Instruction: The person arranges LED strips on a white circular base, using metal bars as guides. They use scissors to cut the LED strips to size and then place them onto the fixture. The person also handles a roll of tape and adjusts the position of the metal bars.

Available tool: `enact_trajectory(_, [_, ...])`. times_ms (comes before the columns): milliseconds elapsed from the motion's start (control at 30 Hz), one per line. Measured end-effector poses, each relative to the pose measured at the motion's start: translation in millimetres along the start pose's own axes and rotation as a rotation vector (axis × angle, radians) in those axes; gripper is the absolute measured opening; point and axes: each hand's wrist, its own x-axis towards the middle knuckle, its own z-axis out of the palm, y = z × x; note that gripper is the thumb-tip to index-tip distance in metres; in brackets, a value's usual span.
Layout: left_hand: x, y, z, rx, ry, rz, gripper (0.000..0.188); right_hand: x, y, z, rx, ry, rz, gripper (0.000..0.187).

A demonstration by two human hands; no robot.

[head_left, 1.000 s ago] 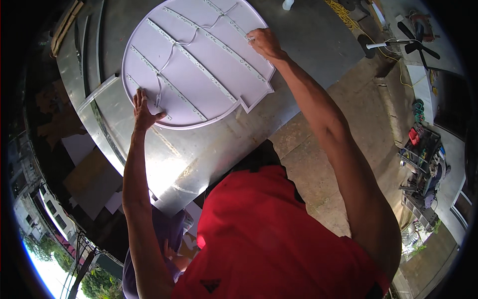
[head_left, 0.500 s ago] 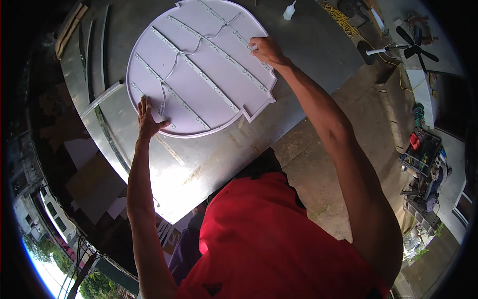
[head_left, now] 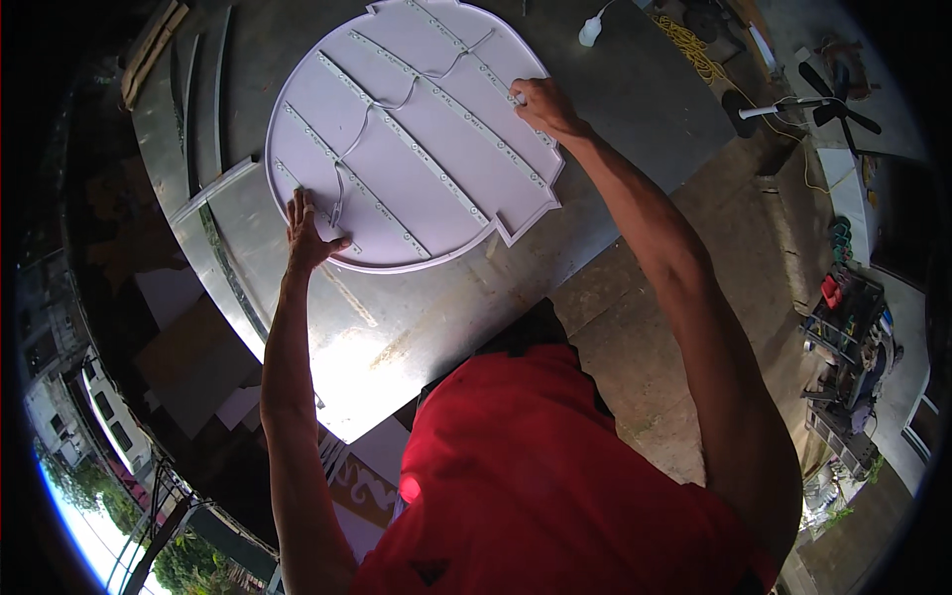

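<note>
A pale lilac round sign panel (head_left: 327, 89) with a raised rim and a notched right side lies on the metal table. Several parallel LED strips (head_left: 421, 149) run diagonally across it, linked by a thin white wire (head_left: 364, 129). At the panel's lower left rim rests my left hand (head_left: 309, 236), fingers spread and thumb out to the side, beside a short strip's end. My right hand (head_left: 547, 107) is closed at the right edge over the outermost strip; a small pale bit shows at its fingertips, too small to name.
Long metal bars (head_left: 220, 89) lie on the table's left part, near an angled metal piece (head_left: 213, 190). Toward the back right are a white bulb-shaped thing (head_left: 590, 32) and a coiled yellow cable (head_left: 689, 50). A dark-bladed fan (head_left: 838, 107) and a cluttered rack (head_left: 843, 317) stand farther right.
The whole view has shifted slightly, so the scene sits a little farther right. Both hands keep about the same places on the panel.
</note>
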Motion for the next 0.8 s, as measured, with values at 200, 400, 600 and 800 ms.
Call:
enact_trajectory(200, [0,5,-4,0.039,-0.007,-0.011,0.138,-3,4,0,0.023,-0.002,-0.014,0.024])
enact_trajectory(400, [0,12,-9,0.058,0.010,0.011,0.134,3,11,-6,0.055,-0.044,-0.024,0.023])
enact_trajectory(600, [-1,14,-8,0.066,0.001,-0.011,0.135,-11,10,-10,-0.011,-0.030,0.053,0.012])
enact_trajectory(800, [1,2,-2,0.046,0.032,0.019,0.137,-35,10,-15,-0.102,-0.033,-0.031,0.018])
